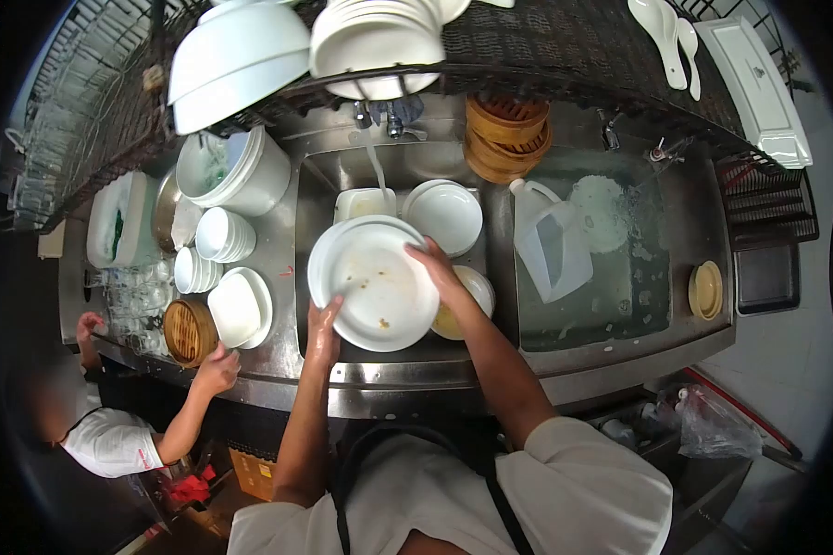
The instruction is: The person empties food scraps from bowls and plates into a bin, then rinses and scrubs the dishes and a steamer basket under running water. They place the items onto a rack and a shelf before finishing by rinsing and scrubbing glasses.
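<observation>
Over the left sink basin [317, 185], both hands hold a round white plate [379, 277] with small brown food scraps on it. A second rim shows along its left edge, so it may be more than one plate. My left hand [324, 331] grips the lower left edge, thumb on top. My right hand [437, 270] grips the upper right edge, its fingers partly hidden underneath. Behind the plate, water runs from a tap [362, 115] toward a white rectangular dish [365, 201]. White bowls [446, 217] and a yellowish bowl [477, 285] sit in the basin.
The right basin [639, 305] holds cloudy water and a cut plastic jug [555, 242]. Bamboo steamers [506, 143] stand behind. White bowls [222, 235], a bucket [250, 176] and glasses crowd the left counter, where another person's hand [217, 370] reaches. A dish rack [546, 46] hangs overhead.
</observation>
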Demonstrator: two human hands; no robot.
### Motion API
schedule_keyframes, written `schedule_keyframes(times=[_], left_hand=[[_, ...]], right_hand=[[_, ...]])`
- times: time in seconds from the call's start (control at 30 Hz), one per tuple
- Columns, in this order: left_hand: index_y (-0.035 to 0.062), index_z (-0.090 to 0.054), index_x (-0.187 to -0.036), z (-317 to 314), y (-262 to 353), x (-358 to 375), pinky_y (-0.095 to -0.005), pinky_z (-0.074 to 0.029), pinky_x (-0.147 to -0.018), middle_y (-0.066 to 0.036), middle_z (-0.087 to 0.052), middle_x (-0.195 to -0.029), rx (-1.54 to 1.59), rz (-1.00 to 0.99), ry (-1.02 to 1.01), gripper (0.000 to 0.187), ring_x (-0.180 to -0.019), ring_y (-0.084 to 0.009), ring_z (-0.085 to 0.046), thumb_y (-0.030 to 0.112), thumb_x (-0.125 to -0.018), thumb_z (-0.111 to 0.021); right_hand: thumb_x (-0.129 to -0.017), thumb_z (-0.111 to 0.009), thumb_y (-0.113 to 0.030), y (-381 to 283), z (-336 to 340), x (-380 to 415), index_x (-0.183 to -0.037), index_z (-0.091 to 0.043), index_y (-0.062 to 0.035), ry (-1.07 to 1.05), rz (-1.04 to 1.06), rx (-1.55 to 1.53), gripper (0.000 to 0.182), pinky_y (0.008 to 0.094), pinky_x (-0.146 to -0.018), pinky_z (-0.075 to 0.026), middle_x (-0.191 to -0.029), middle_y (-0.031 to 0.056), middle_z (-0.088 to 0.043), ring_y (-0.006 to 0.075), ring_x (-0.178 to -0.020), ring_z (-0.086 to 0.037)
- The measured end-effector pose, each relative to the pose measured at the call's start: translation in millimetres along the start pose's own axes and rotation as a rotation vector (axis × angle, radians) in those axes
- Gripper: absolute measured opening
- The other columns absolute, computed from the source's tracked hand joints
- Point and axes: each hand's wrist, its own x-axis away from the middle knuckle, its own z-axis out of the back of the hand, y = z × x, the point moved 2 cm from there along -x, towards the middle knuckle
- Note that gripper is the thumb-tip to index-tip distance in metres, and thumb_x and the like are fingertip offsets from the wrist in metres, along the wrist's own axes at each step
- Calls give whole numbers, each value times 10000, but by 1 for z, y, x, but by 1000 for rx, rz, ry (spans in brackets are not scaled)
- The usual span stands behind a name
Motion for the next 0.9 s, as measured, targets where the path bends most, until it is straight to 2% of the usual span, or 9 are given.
schedule_keyframes(times=[0.17,0.23,0.37,0.4,0.53,0.63,0.67,0.77,0.9], left_hand=[[-26,-363,-1463,12,6,6,-436,-430,-1091,-212,-524,-1355,35,98,72,729,-1263,-318,-534,170,-833,-673],[-41,-383,-1444,30,-26,0,-399,-446,-1059,-192,-547,-1328,67,124,283,699,-1233,-297,-550,136,-832,-671],[-29,-412,-1419,12,-23,6,-389,-458,-1031,-177,-569,-1291,111,-21,409,671,-1182,-281,-572,93,-817,-681],[-5,-449,-1370,7,-18,8,-393,-462,-1017,-166,-582,-1249,156,-16,355,607,-1138,-269,-584,74,-810,-669],[11,-468,-1302,18,-29,5,-391,-466,-1012,-145,-588,-1176,111,-33,343,551,-1116,-256,-588,29,-775,-628],[8,-463,-1301,18,-34,11,-404,-480,-1003,-147,-588,-1161,154,-32,407,565,-1115,-264,-589,23,-759,-622],[16,-462,-1308,4,-19,23,-423,-493,-1003,-157,-585,-1167,200,15,428,580,-1118,-282,-591,19,-750,-618],[30,-459,-1321,18,-45,36,-432,-496,-1011,-165,-582,-1182,279,31,465,596,-1125,-295,-591,18,-746,-615],[50,-453,-1339,20,-58,56,-418,-483,-1005,-153,-591,-1195,286,44,529,625,-1126,-294,-589,17,-735,-612]], right_hand=[[-875,-557,-701,-36,-40,-32,-1274,-577,36,11,-49,577,839,421,-1029,-446,-1247,288,-632,386,-1210,-599],[-863,-521,-749,-45,-52,-38,-1290,-569,33,-16,-131,728,893,427,-1056,-426,-1286,281,-618,393,-1262,-566],[-831,-566,-755,-31,-47,-36,-1305,-552,80,-165,82,485,960,419,-1052,-438,-1293,300,-604,392,-1255,-570],[-873,-560,-718,-26,-44,-39,-1343,-541,62,-160,-2,529,910,393,-1053,-442,-1336,253,-597,343,-1251,-575],[-971,-458,-666,-12,-38,-40,-1354,-571,-7,-387,-358,-211,771,365,-1014,-457,-1304,136,-637,246,-1192,-599],[-920,-436,-757,36,-11,-82,-1473,-468,-68,-140,-517,-206,885,391,-1048,-434,-1466,136,-510,263,-1238,-563],[-883,-432,-806,50,-2,-98,-1522,-407,-138,12,-492,5,925,449,-985,-471,-1526,127,-449,318,-1268,-531],[-842,-427,-851,67,-22,-142,-1569,-318,-201,86,-458,-56,982,544,-977,-462,-1579,135,-372,377,-1354,-440],[-887,-359,-819,42,-64,-164,-1602,-209,-162,157,-389,103,982,535,-1162,-250,-1634,151,-259,365,-1493,-229]])
